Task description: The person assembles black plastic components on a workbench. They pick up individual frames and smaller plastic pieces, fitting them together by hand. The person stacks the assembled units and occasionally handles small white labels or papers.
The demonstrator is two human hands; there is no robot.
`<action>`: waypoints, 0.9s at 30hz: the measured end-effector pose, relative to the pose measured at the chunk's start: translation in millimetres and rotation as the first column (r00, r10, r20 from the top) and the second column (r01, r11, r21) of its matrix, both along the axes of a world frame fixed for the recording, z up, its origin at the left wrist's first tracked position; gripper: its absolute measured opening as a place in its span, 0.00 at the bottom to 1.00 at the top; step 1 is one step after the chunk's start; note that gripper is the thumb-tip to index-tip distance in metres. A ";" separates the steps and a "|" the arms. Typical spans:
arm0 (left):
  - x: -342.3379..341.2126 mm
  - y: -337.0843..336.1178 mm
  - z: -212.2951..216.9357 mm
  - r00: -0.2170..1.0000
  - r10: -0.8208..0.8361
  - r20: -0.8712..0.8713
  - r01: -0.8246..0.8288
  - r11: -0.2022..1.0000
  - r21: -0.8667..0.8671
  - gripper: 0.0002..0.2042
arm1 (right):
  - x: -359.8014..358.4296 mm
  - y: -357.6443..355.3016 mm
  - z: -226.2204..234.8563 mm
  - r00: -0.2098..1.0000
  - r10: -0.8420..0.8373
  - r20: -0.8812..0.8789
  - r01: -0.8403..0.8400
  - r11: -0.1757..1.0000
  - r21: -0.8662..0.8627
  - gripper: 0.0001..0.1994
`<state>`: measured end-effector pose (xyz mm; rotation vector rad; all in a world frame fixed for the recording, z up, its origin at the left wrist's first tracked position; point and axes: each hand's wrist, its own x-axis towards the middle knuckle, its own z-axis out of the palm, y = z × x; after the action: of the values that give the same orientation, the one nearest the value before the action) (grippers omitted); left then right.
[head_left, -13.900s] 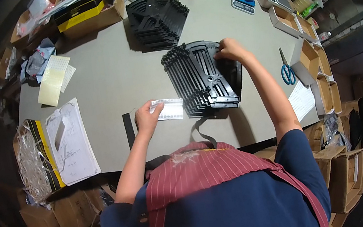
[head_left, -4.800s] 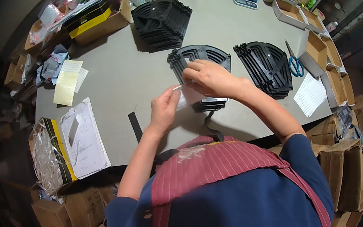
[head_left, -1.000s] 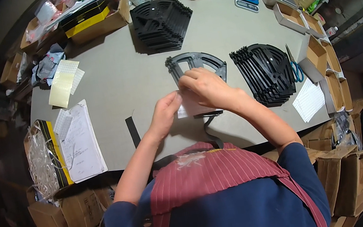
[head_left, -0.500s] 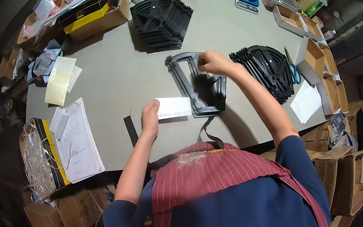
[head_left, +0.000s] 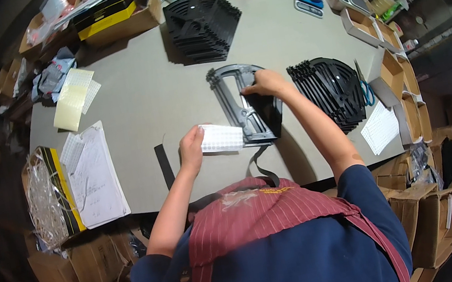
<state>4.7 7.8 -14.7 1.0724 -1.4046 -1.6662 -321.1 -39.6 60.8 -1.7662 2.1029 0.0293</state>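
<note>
My left hand (head_left: 191, 150) is closed on the edge of a white sheet of small stickers (head_left: 222, 137), held just above the table. The sheet's right end meets the near left corner of a black plastic frame (head_left: 226, 102) with a curved far edge. Over the frame's right side is my right hand (head_left: 266, 84), fingers bent together and thumb pointing left. The fingertips are at the frame; whether they pinch something small is hidden. A dark shadow fills part of the frame below this hand.
Stacks of similar black frames stand at the far middle (head_left: 203, 29) and right (head_left: 329, 92). Blue-handled scissors (head_left: 367, 93), sticker sheets (head_left: 381, 127) and open cardboard boxes (head_left: 390, 74) line the right. Papers (head_left: 99, 181) and a box of clear strips (head_left: 46, 203) are left.
My right hand has come down slightly toward the frame, its thumb now reaching left over it. My left hand has shifted a little right, and the sticker sheet has tilted.
</note>
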 end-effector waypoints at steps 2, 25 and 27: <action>-2.4 0.1 -0.1 1.000 0.011 -0.014 -0.011 1.000 0.002 0.18 | -0.6 9.5 5.6 0.994 -0.095 0.057 0.097 0.995 -0.020 0.29; -0.6 -2.0 2.0 0.997 -0.016 -0.069 0.019 0.998 0.055 0.14 | -163.1 55.9 57.8 0.932 0.073 -0.354 -0.141 0.975 -0.171 0.16; 1.8 -2.8 3.5 0.997 -0.033 -0.065 0.037 0.998 0.056 0.14 | -111.3 27.1 50.1 0.965 0.254 0.063 -0.239 0.954 -0.179 0.13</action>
<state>6.5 5.0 -11.2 1.0222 -1.3492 -1.7599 -432.4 -12.5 110.9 -2.0835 1.8614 -0.1586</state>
